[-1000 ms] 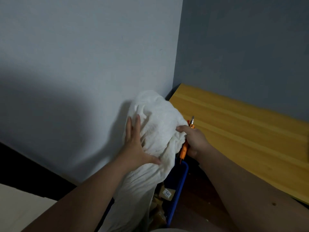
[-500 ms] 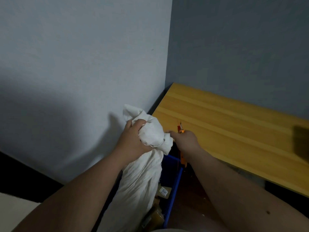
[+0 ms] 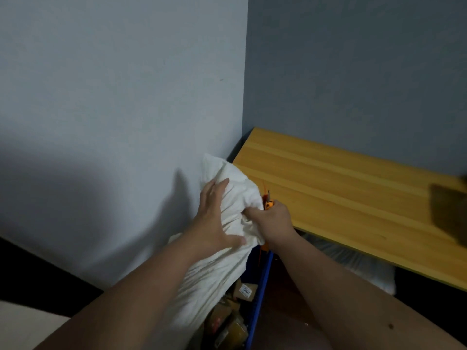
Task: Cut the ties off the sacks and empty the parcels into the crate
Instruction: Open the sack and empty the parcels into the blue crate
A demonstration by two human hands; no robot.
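Observation:
A white cloth sack [image 3: 222, 269] is held upended against the wall, its lower end hanging into a blue crate [image 3: 262, 286]. My left hand [image 3: 214, 221] lies flat on the sack's upper part, fingers spread. My right hand [image 3: 271, 221] pinches the sack's cloth while also holding an orange cutter [image 3: 267, 199], whose tip sticks up above the fist. Brown cardboard parcels [image 3: 235, 317], one with a white label, lie in the crate below the sack.
A yellow wooden tabletop [image 3: 353, 198] runs along the grey wall on the right, its corner close to my right hand. Something pale and plastic-looking [image 3: 353, 263] lies under the table. A dark blurred shape [image 3: 449, 213] sits at the right edge.
My left hand has let go of the bunched sack top and now presses flat on it with fingers spread. The sack stands higher and fuller than half a second ago.

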